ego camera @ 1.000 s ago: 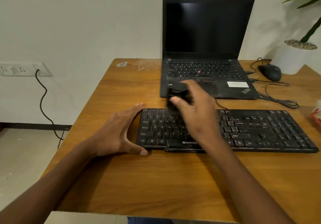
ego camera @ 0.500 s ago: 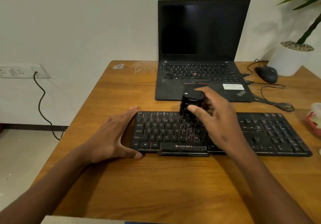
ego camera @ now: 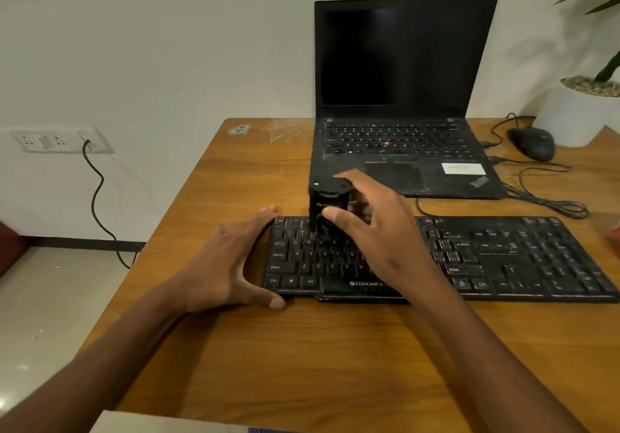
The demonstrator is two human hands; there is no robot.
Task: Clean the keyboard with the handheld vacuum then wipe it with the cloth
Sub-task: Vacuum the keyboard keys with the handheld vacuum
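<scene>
My left hand [ego camera: 231,264] lies spread flat on the surface [ego camera: 302,358], fingers and thumb bracing the left end of the keyboard [ego camera: 503,258]. My right hand [ego camera: 379,231] pinches the handheld vacuum [ego camera: 327,207] upright on the upper-left key rows; no cloth is visible. Risk, in my judgement: hard pressure could lift a keycap, and slack bracing would let the board skid toward the laptop [ego camera: 399,97].
</scene>
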